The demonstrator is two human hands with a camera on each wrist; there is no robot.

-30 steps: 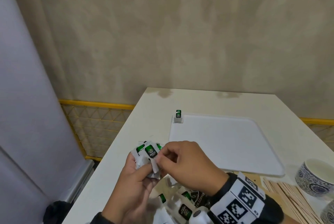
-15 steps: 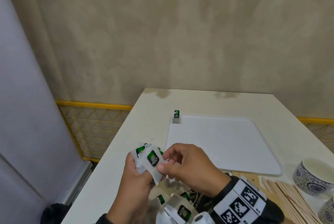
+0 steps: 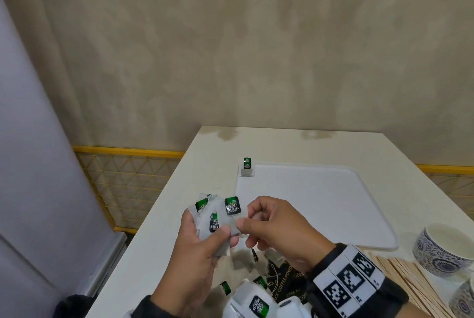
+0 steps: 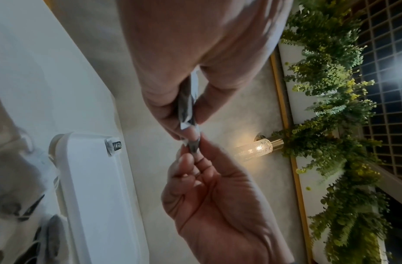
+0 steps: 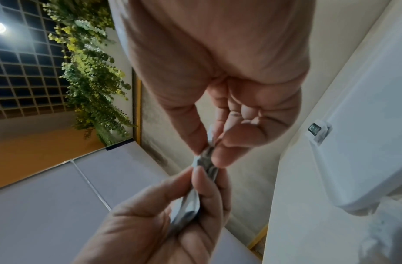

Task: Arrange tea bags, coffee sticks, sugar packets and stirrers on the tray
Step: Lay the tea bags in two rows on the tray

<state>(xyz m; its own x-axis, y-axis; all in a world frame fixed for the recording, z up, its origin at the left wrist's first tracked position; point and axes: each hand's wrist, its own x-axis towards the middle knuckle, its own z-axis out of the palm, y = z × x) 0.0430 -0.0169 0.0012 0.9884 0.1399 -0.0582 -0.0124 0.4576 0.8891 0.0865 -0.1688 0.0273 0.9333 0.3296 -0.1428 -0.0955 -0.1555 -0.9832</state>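
Note:
My left hand (image 3: 214,231) grips a small bunch of white green-tea bags (image 3: 209,217) above the table's near left part. My right hand (image 3: 245,220) pinches the front tea bag (image 3: 233,208) of that bunch by its lower edge, beside the left thumb. The wrist views show the same: right hand (image 5: 209,151) on the bag edge (image 5: 206,160), left hand (image 4: 186,114) round the bunch (image 4: 185,100). One tea bag (image 3: 246,167) lies on the far left corner of the white tray (image 3: 320,204), which holds nothing else.
Below my hands lie loose tea bags (image 3: 256,302) and black coffee sticks (image 3: 284,281). Wooden stirrers (image 3: 410,281) lie at the near right, beside two patterned cups (image 3: 446,248). The table's left edge drops to a yellow mesh railing (image 3: 133,176) and a grey panel (image 3: 38,163).
My right hand has gone from fingering the bunch to pinching one tea bag, which now stands a little up and to the right of the others. The left hand keeps its hold.

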